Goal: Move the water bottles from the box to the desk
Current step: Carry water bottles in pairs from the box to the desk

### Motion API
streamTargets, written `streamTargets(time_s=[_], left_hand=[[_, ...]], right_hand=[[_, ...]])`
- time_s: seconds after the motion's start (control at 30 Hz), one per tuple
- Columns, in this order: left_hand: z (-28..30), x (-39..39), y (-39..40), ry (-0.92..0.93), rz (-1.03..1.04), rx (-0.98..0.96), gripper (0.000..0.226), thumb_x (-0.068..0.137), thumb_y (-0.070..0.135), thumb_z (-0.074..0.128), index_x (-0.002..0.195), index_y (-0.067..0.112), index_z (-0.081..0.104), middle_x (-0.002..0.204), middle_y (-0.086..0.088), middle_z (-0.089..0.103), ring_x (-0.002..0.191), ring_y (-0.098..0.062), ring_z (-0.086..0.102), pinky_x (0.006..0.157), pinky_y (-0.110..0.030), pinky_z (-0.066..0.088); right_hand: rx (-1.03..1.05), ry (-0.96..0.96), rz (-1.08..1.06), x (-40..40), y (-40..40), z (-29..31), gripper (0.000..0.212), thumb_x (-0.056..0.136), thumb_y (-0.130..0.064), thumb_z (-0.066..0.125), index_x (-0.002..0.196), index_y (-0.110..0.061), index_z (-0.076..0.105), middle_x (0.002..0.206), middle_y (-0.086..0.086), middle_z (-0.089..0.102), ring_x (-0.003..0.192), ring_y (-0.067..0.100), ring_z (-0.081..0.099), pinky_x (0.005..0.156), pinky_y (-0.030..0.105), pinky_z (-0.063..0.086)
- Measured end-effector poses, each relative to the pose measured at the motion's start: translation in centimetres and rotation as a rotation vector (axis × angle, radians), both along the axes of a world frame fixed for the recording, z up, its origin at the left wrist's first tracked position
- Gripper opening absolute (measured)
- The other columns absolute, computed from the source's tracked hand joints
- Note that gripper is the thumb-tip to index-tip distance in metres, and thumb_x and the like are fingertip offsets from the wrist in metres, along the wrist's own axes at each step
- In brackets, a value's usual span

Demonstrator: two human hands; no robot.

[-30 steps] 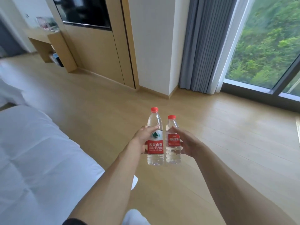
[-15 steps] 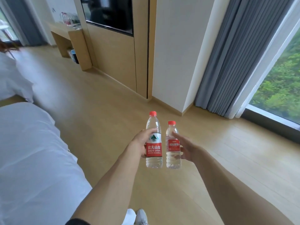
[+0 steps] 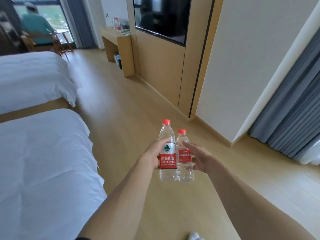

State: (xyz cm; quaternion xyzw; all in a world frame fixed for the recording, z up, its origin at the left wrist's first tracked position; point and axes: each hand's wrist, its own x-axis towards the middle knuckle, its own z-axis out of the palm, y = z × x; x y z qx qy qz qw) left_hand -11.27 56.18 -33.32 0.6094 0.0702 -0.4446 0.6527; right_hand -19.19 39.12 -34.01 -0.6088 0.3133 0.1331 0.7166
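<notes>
My left hand (image 3: 152, 156) grips a tall clear water bottle (image 3: 167, 149) with a red cap and a red label. Touching it on the right is a shorter water bottle (image 3: 184, 156), also red-capped, held upright in my right hand (image 3: 201, 158). Both bottles hang above the wooden floor in front of me. Far ahead stands the wooden desk (image 3: 112, 34) against the wall, with several water bottles (image 3: 118, 25) on top. The box is not in view.
Two white beds (image 3: 43, 161) fill the left side. A wood panel with a dark screen (image 3: 161, 18) and a white wall (image 3: 251, 58) line the right, then grey curtains (image 3: 294, 104). A person (image 3: 37, 26) sits on a chair by the far window.
The view has swung left: the desk, the second bed and the seated person have come into sight, and the window on the right has dropped out. Both hands still hold their bottles together.
</notes>
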Motion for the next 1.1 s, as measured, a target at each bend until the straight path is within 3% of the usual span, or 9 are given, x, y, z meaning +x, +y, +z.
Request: streamTargets(time_s=[0.13,0.23,0.4,0.53,0.63,0.73,0.87,1.0,1.1], left_hand=[[0.2,4.9,0.2,0.002,0.052,0.016,0.057,0.085,0.051,0.074,0.126,0.012,0.064,0.113,-0.016,0.074,0.084,-0.032,0.073,0.081,-0.045,0.060],[-0.9,7.6,0.7,0.026,0.094,0.046,0.058,0.086,0.049,0.074,0.128,0.010,0.063,0.116,-0.017,0.073,0.081,-0.031,0.072,0.081,-0.044,0.060],[-1.2,14.4,1.7,0.022,0.248,0.083,0.056,0.087,0.048,0.072,0.127,0.010,0.063,0.099,-0.013,0.075,0.071,-0.028,0.073,0.071,-0.039,0.061],[-1.3,19.3,3.0,0.050,0.387,0.149,0.053,0.087,0.047,0.072,0.125,0.011,0.063,0.094,-0.013,0.077,0.070,-0.028,0.074,0.065,-0.038,0.060],[-0.7,22.9,3.9,0.066,0.510,0.192,0.049,0.088,0.047,0.071,0.123,0.012,0.064,0.089,-0.012,0.077,0.065,-0.027,0.074,0.056,-0.037,0.059],[-0.1,26.4,2.7,0.083,0.557,0.194,0.052,0.087,0.049,0.072,0.122,0.011,0.065,0.093,-0.013,0.077,0.069,-0.028,0.074,0.059,-0.039,0.060],[0.0,30.5,1.5,0.089,0.623,0.202,0.055,0.085,0.051,0.073,0.121,0.011,0.066,0.100,-0.014,0.077,0.081,-0.030,0.073,0.080,-0.045,0.061],[0.5,35.0,2.3,0.064,0.681,0.198,0.056,0.085,0.052,0.072,0.122,0.011,0.065,0.098,-0.013,0.077,0.079,-0.029,0.073,0.073,-0.041,0.061],[-0.2,37.1,3.2,0.074,0.708,0.188,0.055,0.085,0.051,0.073,0.123,0.012,0.065,0.105,-0.016,0.076,0.083,-0.031,0.073,0.078,-0.044,0.061]], right_hand=[[-0.007,0.007,0.024,5.8,0.2,-0.1,0.036,0.095,-0.048,0.064,0.118,-0.021,0.067,0.110,0.011,0.074,0.106,0.032,0.069,0.094,0.058,0.054],[-0.003,0.039,0.081,9.4,0.3,-1.7,0.036,0.096,-0.048,0.063,0.113,-0.017,0.070,0.104,0.011,0.075,0.105,0.032,0.069,0.095,0.059,0.053],[-0.002,0.021,0.221,18.8,0.8,-2.6,0.038,0.095,-0.047,0.063,0.109,-0.013,0.069,0.090,0.006,0.077,0.099,0.031,0.070,0.088,0.054,0.056],[0.038,0.016,0.369,26.4,2.0,-4.1,0.038,0.094,-0.048,0.064,0.114,-0.017,0.065,0.101,0.009,0.073,0.098,0.029,0.068,0.093,0.056,0.053],[0.071,0.012,0.468,31.5,3.0,-3.6,0.042,0.093,-0.048,0.065,0.121,-0.016,0.061,0.101,0.008,0.071,0.094,0.027,0.067,0.088,0.052,0.055],[0.083,0.003,0.534,36.0,1.8,-3.3,0.042,0.094,-0.048,0.064,0.121,-0.017,0.061,0.103,0.009,0.071,0.096,0.028,0.066,0.085,0.051,0.054],[0.087,0.018,0.609,41.2,0.8,-3.0,0.040,0.094,-0.049,0.064,0.120,-0.019,0.062,0.106,0.009,0.071,0.100,0.029,0.066,0.091,0.054,0.053],[0.083,-0.016,0.655,46.6,1.5,-1.9,0.040,0.094,-0.049,0.063,0.119,-0.018,0.062,0.106,0.009,0.071,0.100,0.029,0.066,0.096,0.058,0.050],[0.068,0.012,0.684,49.3,2.7,-2.3,0.045,0.094,-0.048,0.064,0.125,-0.016,0.060,0.109,0.010,0.070,0.104,0.031,0.065,0.099,0.061,0.048]])
